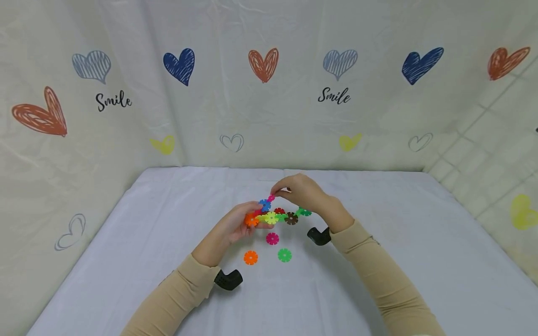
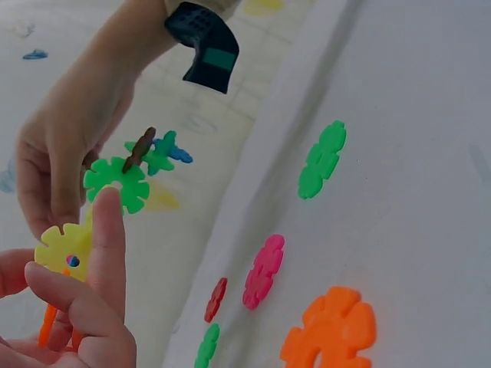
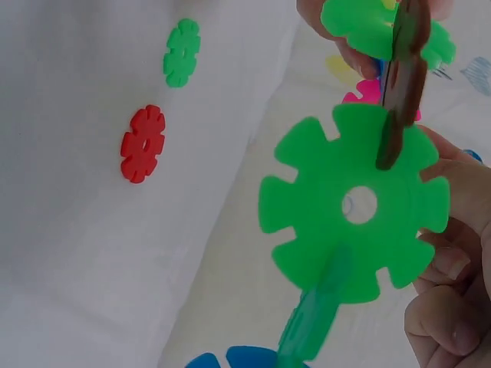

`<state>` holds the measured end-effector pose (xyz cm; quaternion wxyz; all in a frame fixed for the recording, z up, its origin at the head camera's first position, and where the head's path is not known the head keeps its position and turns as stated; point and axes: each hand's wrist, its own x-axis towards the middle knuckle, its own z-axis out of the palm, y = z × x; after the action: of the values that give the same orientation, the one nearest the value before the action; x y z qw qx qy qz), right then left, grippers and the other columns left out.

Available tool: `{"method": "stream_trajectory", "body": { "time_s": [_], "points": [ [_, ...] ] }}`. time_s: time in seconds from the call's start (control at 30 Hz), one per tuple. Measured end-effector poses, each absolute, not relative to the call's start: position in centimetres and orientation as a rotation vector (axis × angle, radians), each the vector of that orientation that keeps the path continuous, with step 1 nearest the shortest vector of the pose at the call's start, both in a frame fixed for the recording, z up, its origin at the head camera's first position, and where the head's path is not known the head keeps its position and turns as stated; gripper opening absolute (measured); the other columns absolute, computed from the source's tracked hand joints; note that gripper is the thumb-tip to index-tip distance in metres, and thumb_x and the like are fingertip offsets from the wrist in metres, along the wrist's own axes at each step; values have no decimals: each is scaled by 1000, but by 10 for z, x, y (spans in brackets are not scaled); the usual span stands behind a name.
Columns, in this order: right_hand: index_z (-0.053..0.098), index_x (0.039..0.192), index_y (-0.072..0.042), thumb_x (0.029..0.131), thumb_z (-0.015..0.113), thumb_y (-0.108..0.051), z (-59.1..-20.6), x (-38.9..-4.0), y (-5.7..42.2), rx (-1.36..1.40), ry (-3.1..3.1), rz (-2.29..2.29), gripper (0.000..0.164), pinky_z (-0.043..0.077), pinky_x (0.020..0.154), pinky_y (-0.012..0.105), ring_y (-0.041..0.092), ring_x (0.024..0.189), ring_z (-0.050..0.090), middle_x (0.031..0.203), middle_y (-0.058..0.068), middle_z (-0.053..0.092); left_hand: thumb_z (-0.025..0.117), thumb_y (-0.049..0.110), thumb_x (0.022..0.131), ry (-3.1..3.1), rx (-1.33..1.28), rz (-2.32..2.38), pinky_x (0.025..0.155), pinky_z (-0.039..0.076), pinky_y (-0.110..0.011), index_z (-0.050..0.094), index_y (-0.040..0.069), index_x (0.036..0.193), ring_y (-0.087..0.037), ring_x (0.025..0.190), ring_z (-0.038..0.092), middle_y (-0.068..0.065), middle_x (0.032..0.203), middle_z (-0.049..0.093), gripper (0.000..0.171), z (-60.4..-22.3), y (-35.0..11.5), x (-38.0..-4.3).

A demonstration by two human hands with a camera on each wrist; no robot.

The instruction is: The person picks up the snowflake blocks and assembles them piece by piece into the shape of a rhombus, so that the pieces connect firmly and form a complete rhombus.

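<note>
My left hand (image 1: 237,221) grips one end of a joined chain of slotted plastic flower discs above the white table. At that end are an orange disc (image 1: 251,220), a yellow disc (image 1: 271,217) and a blue disc (image 1: 265,205). A brown disc (image 1: 291,218) and green discs (image 1: 305,212) stretch to the right, below the other hand. Thumb and fingers of my right hand (image 1: 303,191) pinch a small pink disc (image 1: 271,198) right at the blue one's upper edge. In the right wrist view a large green disc (image 3: 307,199) hides part of the pinch.
Loose on the white tablecloth (image 1: 378,261) lie a pink disc (image 1: 272,238), an orange disc (image 1: 251,257) and a green disc (image 1: 284,255). A red disc (image 3: 143,144) lies under the chain. Black curved devices (image 1: 319,236) hang at both wrists. A heart-printed curtain (image 1: 294,126) stands behind.
</note>
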<state>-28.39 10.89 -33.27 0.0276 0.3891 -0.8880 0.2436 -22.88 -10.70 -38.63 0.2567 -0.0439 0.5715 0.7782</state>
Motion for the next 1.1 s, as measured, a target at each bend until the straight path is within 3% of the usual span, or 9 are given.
{"method": "stream_trajectory", "body": {
  "time_s": [0.13,0.23,0.53,0.77,1.1],
  "points": [
    [80,106,-7,91,77,-5,-333,-282,107,1247,-2686,688,15,57,89,36,22,100,72,104,3,77,46,30,109,1562,-146,2101,51,39,-12,47,1,145,-19,84,76,-14,125,68,47,-387,-106,-229],
    [80,104,-7,90,78,-4,-333,-280,106,1267,-2653,670,15,57,89,36,22,99,72,103,4,77,45,28,110,1579,-142,2097,51,38,-13,49,2,140,-19,84,76,-11,116,70,40,-388,-106,-230],
    [81,102,-4,86,81,-2,-335,-279,105,1323,-2557,623,16,59,84,33,21,93,74,98,6,78,49,27,110,1676,-159,2081,49,36,-15,49,9,114,-23,88,76,-14,123,67,18,-391,-104,-233],
    [82,100,-3,82,84,-1,-339,-280,103,1364,-2435,603,18,60,79,30,20,86,74,93,6,78,47,24,110,1697,-192,2081,49,35,-16,49,7,117,-20,84,76,-15,121,69,18,-389,-104,-232],
    [81,95,-3,80,86,-1,-346,-282,102,1412,-2305,575,16,59,73,29,19,79,73,87,5,77,46,24,111,1673,-202,2070,49,34,-15,49,14,104,-18,83,75,-17,125,66,12,-388,-106,-232]
  ]
}}
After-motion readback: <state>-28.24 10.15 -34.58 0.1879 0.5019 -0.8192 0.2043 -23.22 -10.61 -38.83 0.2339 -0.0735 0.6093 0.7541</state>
